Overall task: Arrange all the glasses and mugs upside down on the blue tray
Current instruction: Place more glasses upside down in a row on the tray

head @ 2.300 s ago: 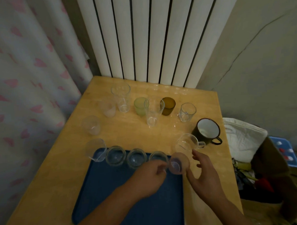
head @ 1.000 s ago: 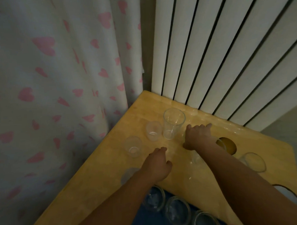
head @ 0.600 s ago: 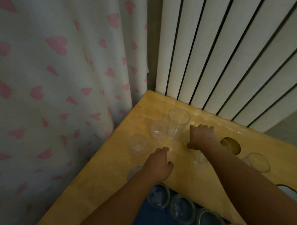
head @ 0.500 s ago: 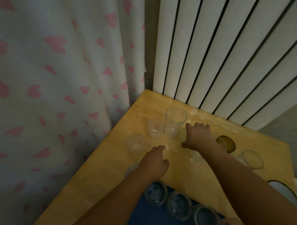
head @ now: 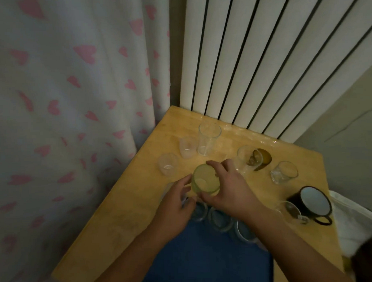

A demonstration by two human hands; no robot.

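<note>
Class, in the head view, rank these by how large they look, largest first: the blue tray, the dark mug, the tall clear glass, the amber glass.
1. blue tray
2. dark mug
3. tall clear glass
4. amber glass, partly hidden behind a clear glass

The mug sits nearer the camera, so 2 and 3 are unsure.

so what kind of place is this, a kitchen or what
Probably a room in a home, not clearly a kitchen: a small wooden table stands in a corner between a heart-print curtain and a white ribbed radiator, with household glasses set out on it.
</note>
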